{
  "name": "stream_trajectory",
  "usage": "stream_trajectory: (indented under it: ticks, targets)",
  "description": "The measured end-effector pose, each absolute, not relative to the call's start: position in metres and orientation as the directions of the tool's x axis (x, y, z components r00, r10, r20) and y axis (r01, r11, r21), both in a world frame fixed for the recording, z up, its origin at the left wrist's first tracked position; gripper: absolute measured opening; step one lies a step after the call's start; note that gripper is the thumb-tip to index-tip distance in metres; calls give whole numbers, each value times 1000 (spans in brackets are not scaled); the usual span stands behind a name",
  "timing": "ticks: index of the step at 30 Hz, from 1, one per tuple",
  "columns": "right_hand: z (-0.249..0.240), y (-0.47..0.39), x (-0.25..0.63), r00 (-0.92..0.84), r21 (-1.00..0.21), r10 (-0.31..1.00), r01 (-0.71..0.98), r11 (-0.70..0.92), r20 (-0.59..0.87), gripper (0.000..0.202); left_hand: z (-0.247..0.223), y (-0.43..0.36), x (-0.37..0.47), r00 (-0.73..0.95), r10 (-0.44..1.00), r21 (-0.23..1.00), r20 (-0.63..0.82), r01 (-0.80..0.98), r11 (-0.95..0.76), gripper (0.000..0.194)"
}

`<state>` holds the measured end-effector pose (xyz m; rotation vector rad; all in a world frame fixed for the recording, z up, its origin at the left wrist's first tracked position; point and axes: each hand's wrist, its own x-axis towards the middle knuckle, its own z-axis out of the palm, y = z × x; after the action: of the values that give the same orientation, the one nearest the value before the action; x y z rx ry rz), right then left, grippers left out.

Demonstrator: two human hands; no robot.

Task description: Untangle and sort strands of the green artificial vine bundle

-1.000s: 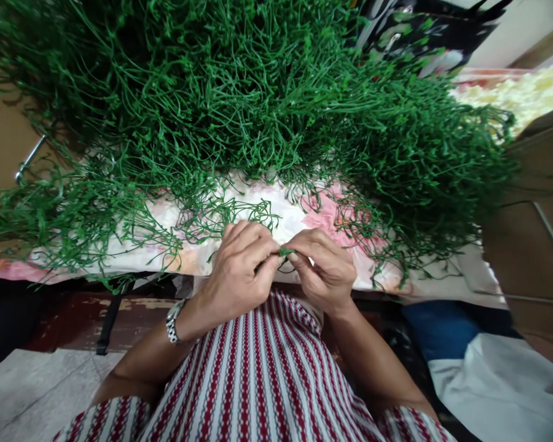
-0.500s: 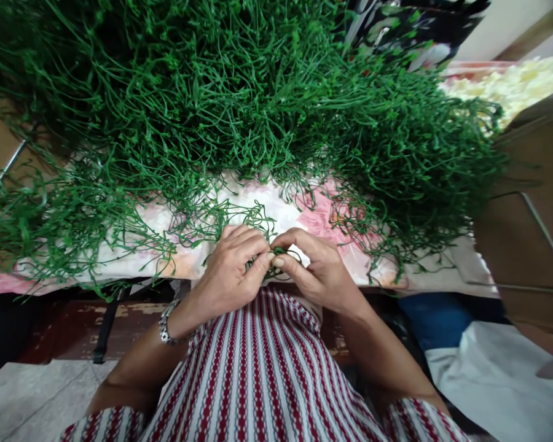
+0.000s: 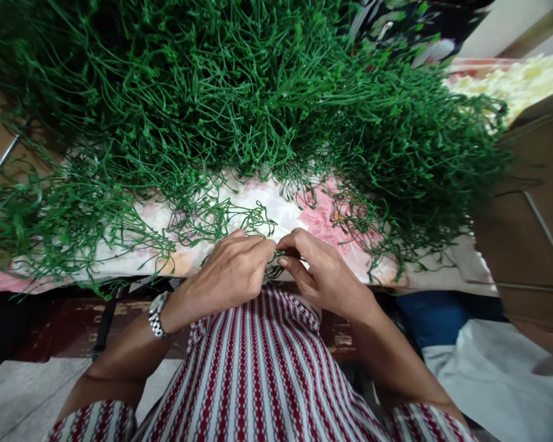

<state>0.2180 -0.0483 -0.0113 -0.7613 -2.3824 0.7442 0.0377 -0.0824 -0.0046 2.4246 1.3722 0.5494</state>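
Since a second ago both hands have drifted slightly toward the far side, onto the near fringe of the green pile, and the fingers have shifted on the piece between them. Judged from that: fine fingertip work on one piece, carried on rather than finished.

Left hand: grip pinched nearly closed, thumb and forefinger on a small green sprig. Right hand: grip likewise pinched on the same sprig from the right side. Fingertips of the two hands almost touch.

The sprig lies between the two grips, mostly hidden by fingers, at the near edge of the desk, over the floral cloth. Watch on the left wrist. Yellow heap far right.
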Motion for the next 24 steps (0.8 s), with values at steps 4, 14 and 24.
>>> stream_trajectory:
  ticks: [4,14,24]
  targets:
    - [-5,-56,215,-739,-477,627,470,742,248,10,-8,-82,35,501,847,386,179,756,-529,17]
    - [-15,-55,210,-745,-534,590,375,758,313,21,-3,-83,33,562,775,397,289,666,-632,23]
    - [1,-26,242,-685,-679,569,146,719,455,10,12,-81,11,614,757,666,222,471,-578,24]
